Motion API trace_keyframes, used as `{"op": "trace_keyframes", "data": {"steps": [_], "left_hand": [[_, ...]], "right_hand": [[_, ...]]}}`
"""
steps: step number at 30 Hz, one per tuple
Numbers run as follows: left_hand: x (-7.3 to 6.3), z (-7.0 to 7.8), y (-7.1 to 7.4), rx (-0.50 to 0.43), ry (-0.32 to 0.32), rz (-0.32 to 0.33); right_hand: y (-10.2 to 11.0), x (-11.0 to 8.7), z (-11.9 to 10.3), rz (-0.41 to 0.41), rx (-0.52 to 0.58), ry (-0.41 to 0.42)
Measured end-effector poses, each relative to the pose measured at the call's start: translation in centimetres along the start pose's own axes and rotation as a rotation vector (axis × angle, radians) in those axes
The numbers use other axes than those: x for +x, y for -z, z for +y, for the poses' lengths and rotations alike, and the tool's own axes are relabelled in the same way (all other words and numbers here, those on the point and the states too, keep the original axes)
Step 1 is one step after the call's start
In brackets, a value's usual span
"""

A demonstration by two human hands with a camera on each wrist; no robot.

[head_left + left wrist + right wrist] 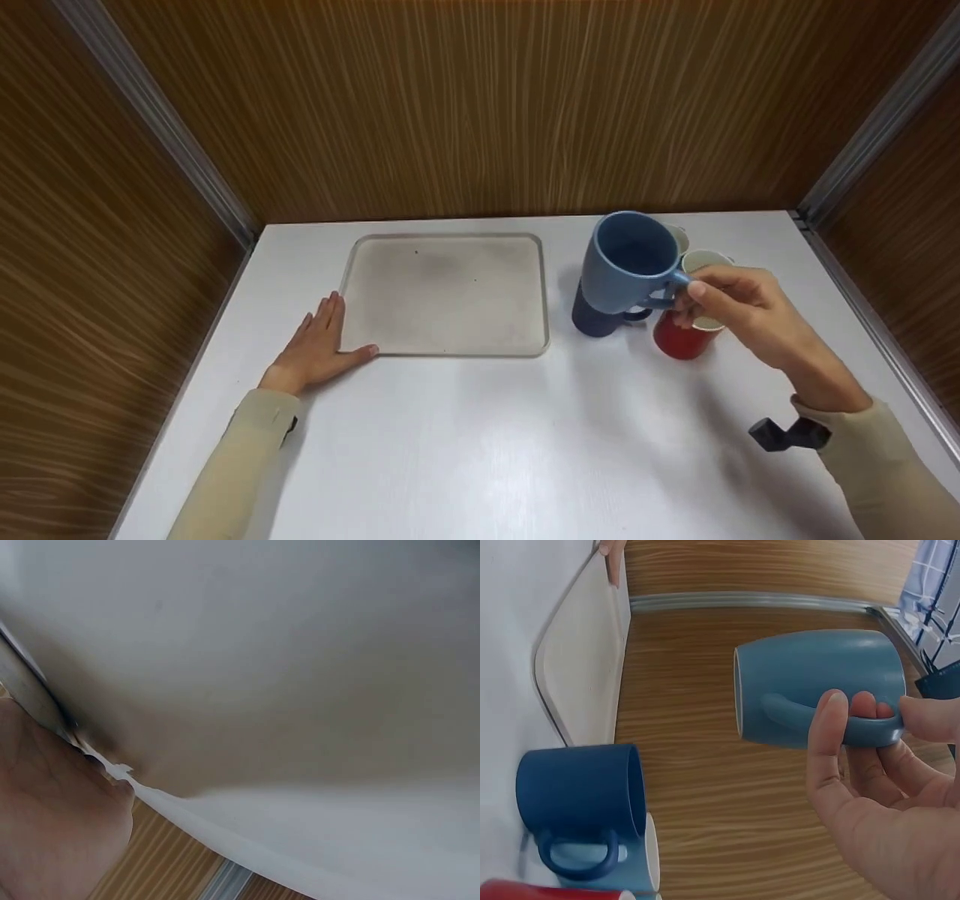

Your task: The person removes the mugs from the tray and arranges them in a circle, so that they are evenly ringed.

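Observation:
My right hand [750, 307] grips a light blue mug [630, 281] by its handle, the fingers curled round it in the right wrist view. The mug is held upright in the air, and in the head view it overlaps a dark blue mug [596, 319] standing on the table. Close below my right hand stands a red mug [682, 339] with a pale inside. My left hand [315, 349] lies at the near left corner of a pale rectangular tray [450, 300], fingers straight along its left edge and thumb at its front edge.
Behind the red mug stands another pale-lined mug [705, 259], with one more rim partly hidden behind the held mug. A light blue mug [641, 862] shows beside the dark blue one. Wood-grained panels [495, 112] enclose the white table [465, 435] at the back and sides.

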State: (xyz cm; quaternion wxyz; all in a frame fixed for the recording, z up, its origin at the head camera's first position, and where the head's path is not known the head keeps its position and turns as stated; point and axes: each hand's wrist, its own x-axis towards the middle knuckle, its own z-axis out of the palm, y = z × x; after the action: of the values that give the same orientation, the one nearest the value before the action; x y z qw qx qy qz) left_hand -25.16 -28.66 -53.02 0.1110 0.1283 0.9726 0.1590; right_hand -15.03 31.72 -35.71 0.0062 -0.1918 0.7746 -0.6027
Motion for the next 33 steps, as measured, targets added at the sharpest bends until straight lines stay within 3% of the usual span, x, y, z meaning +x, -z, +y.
{"op": "trace_keyframes", "data": {"steps": [9,17,33], "left_hand": [[0.1,0.1,0.3,0.000,0.011,0.001],[0.2,0.2,0.2,0.006,0.004,-0.007],[-0.2,0.4,0.3,-0.001,0.013,-0.012]], "right_hand": [[2.6,-1.5,0.5,0.056,-0.031,-0.038],[4.6,-2.9,2.2,-0.052,0.065,0.050],[3.6,-5.3,6.2,-0.039,-0.036,-0.057]]}}
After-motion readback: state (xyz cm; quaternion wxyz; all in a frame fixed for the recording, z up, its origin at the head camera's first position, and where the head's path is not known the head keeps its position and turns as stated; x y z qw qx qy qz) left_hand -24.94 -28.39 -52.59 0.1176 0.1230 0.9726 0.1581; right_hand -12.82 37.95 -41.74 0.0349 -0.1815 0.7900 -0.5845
